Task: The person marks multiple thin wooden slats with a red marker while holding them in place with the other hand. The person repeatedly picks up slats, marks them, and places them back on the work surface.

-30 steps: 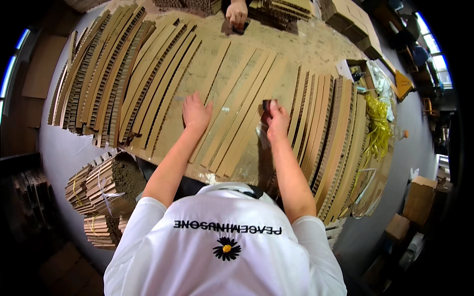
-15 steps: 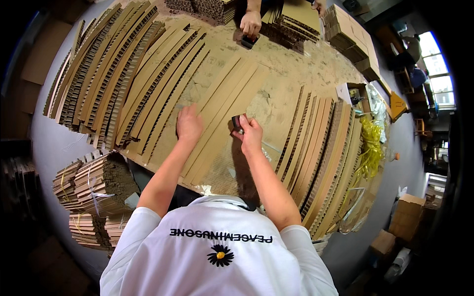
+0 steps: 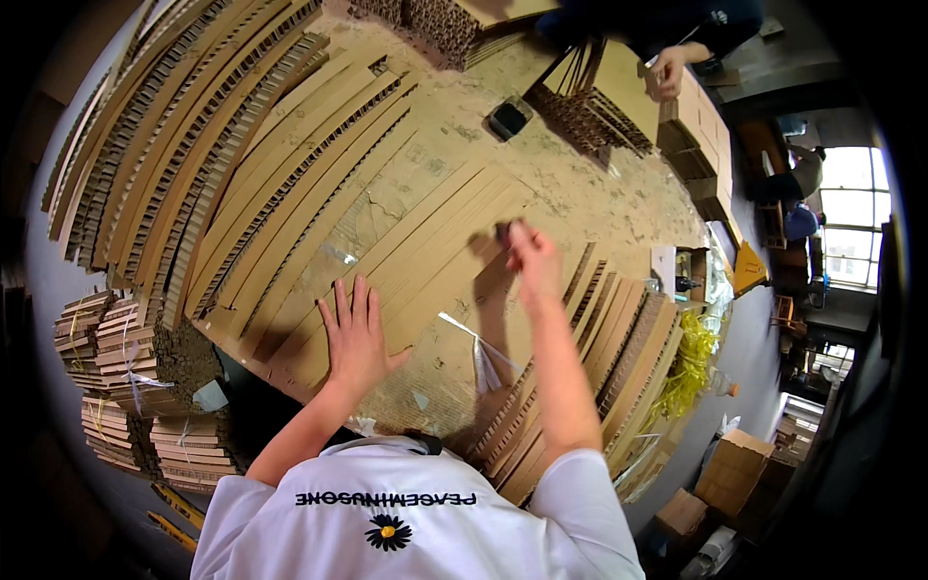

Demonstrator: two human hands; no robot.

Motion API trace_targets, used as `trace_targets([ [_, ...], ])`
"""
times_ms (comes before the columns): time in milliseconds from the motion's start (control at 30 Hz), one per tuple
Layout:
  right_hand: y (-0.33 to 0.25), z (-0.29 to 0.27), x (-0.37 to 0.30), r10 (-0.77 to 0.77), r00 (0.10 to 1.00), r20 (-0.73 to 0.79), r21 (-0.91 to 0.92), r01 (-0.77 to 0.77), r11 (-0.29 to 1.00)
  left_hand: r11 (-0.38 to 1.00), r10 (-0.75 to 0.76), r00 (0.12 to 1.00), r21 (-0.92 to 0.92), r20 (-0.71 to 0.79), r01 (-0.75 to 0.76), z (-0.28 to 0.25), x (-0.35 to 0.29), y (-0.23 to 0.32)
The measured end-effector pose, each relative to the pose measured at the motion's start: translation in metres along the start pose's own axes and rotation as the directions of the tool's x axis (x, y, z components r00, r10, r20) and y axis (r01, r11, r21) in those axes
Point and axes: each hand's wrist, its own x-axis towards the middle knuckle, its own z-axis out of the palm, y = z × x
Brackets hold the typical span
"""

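Observation:
My left hand lies flat with fingers spread on several long brown cardboard strips, which sit side by side on the table. Over the far right end of those strips, my right hand is closed on a small dark block; blur and the fingers hide what kind it is. A shadow of the right arm falls across the strips. Close to the left hand, a white strip of plastic lies on the worktable.
Rows of honeycomb cardboard strips fill the left; another row stands at right. Beyond are a black square container, a cardboard stack and a co-worker's hand. Yellow twine hangs by the right edge.
My left hand has flattened out on the strips. My right hand has moved away from me with the dark block. The co-worker's hand has left the black container. The whole view has shifted.

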Motion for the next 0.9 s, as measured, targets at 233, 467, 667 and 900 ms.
trace_targets([
  [233, -0.071, 0.027, 0.162, -0.531, 0.847, -0.012, -0.616, 0.412, 0.671, 0.996, -0.093, 0.991, -0.002, 0.096, 0.094, -0.008, 0.008, -0.010],
  [467, -0.057, 0.050, 0.231, -0.640, 0.747, 0.180, -0.933, 0.336, 0.129, 0.992, -0.044, 0.998, -0.118, -0.039, 0.039, 0.004, 0.009, -0.013],
  [667, -0.078, 0.054, 0.224, -0.542, 0.831, 0.122, -0.929, 0.288, 0.233, 0.992, 0.027, 0.989, -0.120, -0.147, -0.045, 0.011, 0.012, -0.017],
  [900, -0.052, 0.057, 0.220, -0.556, 0.830, 0.037, -0.931, 0.231, 0.282, 0.994, 0.046, 0.996, -0.091, -0.073, -0.052, 0.009, -0.006, -0.021],
])
